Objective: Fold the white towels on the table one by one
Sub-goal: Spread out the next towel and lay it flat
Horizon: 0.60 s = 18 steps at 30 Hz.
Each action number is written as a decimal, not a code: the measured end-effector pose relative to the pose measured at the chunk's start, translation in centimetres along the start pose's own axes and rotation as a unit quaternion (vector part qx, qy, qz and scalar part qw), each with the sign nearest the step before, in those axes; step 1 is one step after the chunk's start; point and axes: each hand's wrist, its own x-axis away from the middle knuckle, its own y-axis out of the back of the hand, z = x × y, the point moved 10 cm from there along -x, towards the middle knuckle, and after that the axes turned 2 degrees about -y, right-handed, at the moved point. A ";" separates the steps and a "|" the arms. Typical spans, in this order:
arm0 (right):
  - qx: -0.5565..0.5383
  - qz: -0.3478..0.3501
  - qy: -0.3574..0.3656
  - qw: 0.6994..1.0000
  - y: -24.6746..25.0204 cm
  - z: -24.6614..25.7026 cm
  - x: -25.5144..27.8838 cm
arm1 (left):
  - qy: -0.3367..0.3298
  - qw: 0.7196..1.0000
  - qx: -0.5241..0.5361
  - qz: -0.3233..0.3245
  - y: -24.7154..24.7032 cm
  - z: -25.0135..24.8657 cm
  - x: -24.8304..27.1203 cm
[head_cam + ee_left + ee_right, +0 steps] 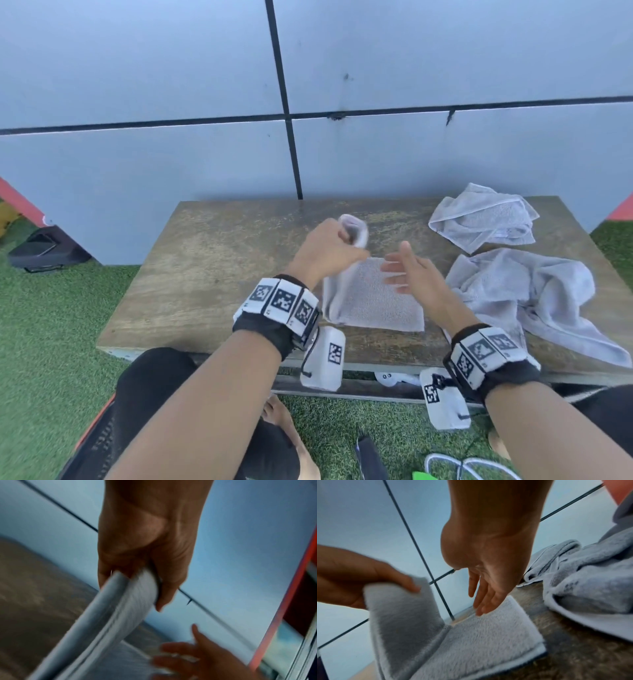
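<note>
The left hand (329, 246) is raised above the wooden table (205, 274), fingers curled round one lifted flap of the half-folded white towel (373, 298), whose other half lies flat at the table's middle. The right hand (407, 270) hovers over that flat half, fingers straight, holding nothing. Two crumpled towels (520, 284) lie to the right.

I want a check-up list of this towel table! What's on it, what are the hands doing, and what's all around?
Surface: worn brown table.
Job's things: half-folded towel at the centre; two crumpled towels, far towel and near towel, on the right.
Clutter: nothing seen on the table.
Grippers: left hand grips the half-folded towel's lifted flap; right hand open above it.
Cables: white cable on the grass.
Surroundings: green turf, blue panel wall, black case.
</note>
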 end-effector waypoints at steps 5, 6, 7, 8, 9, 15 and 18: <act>-0.099 0.011 -0.114 0.989 2.0 -3.4 0.3 | 0.002 0.996 0.072 0.051 -2.8 -0.9 0.2; -0.056 0.007 -0.101 0.993 2.5 -3.2 0.8 | -0.001 0.998 0.030 0.048 -3.3 -0.1 0.2; -0.010 -0.005 -0.080 0.997 3.0 -3.0 0.8 | 0.001 0.998 0.008 0.060 -4.1 0.9 0.3; 0.033 -0.022 -0.063 0.997 3.5 -3.0 1.0 | -0.003 0.997 -0.003 0.080 -5.2 1.7 0.4; 0.066 -0.039 -0.054 0.996 3.9 -3.1 0.9 | -0.015 0.995 -0.017 0.096 -6.2 2.3 0.5; 0.262 -0.110 -0.026 0.959 4.0 -2.7 0.9 | -0.109 0.989 -0.098 0.006 -8.2 3.8 0.9; 0.336 -0.178 0.105 0.919 3.3 -0.6 1.6 | -0.105 0.989 -0.096 -0.045 -7.8 4.2 0.8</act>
